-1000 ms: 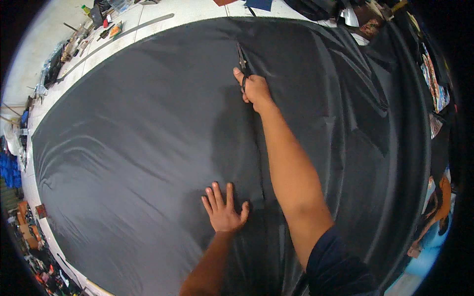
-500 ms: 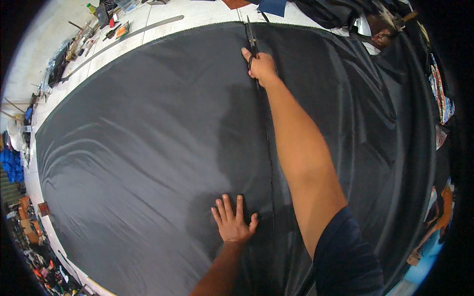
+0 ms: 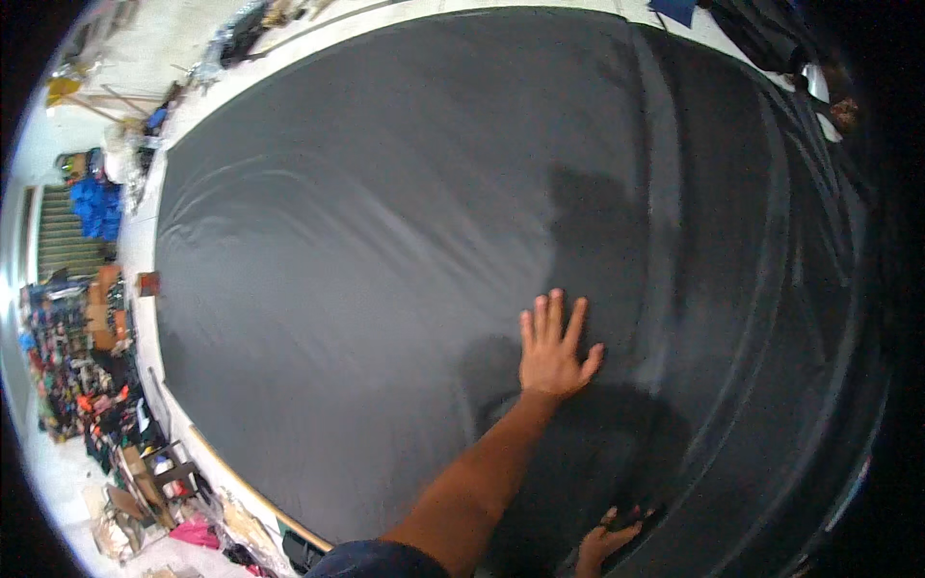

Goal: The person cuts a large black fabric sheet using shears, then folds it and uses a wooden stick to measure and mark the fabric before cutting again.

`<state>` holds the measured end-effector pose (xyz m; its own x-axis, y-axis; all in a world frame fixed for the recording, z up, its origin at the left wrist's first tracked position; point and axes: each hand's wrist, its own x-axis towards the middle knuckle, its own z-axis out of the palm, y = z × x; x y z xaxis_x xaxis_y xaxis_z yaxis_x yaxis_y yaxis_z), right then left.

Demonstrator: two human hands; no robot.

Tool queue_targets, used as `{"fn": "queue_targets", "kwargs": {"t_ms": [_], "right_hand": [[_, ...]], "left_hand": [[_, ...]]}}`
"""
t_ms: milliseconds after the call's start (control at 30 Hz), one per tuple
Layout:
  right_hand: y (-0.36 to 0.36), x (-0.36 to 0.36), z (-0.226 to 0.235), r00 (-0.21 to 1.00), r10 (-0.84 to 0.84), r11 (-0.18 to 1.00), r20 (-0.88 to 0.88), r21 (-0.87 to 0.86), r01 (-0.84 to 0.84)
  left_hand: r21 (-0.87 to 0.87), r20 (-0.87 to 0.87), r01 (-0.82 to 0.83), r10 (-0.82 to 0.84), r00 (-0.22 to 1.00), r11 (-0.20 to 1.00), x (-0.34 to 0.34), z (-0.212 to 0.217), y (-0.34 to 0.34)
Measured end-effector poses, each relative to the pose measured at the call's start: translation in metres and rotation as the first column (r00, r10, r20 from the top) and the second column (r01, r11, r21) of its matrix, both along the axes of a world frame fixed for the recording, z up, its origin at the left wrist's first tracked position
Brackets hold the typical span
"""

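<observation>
A large sheet of black, slightly glossy fabric [image 3: 385, 289] lies spread over a white table. My left hand [image 3: 557, 356] rests flat on it right of the middle, palm down and fingers spread, holding nothing. Close to the lower edge is my right hand [image 3: 605, 541], partly cut off by the picture. Its fingers are bent around the scissors, whose dark shape barely shows against the black fabric; the blades cannot be made out. Long folds [image 3: 665, 212] run through the fabric right of my left hand.
The white table edge [image 3: 143, 226] shows along the left. Beyond it stand shelves or piles of mixed goods [image 3: 72, 356] and a blue bundle [image 3: 96, 207]. Bunched dark material [image 3: 761, 34] lies at the far right, beside a small blue piece [image 3: 674, 10].
My right hand has come back from the fabric's far edge to the lower edge of the picture. The view has swung left, while my left hand stays flat on the fabric.
</observation>
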<state>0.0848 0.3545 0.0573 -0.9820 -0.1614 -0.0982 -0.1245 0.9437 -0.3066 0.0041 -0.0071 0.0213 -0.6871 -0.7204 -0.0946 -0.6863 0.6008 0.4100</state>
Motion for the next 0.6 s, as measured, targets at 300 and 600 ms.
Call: {"fn": "queue_targets", "kwargs": {"t_ms": [300, 600], "right_hand": [[0.026, 0.031, -0.047, 0.978, 0.133, 0.987, -0.158, -0.069, -0.146], [0.040, 0.040, -0.059, 0.988, 0.029, 0.986, -0.150, -0.157, -0.052]], "left_hand": [[-0.136, -0.111, -0.027, 0.012, 0.994, 0.990, 0.014, -0.012, 0.003], [-0.203, -0.346, 0.543, -0.579, 0.738, 0.814, 0.131, 0.108, 0.116]]}}
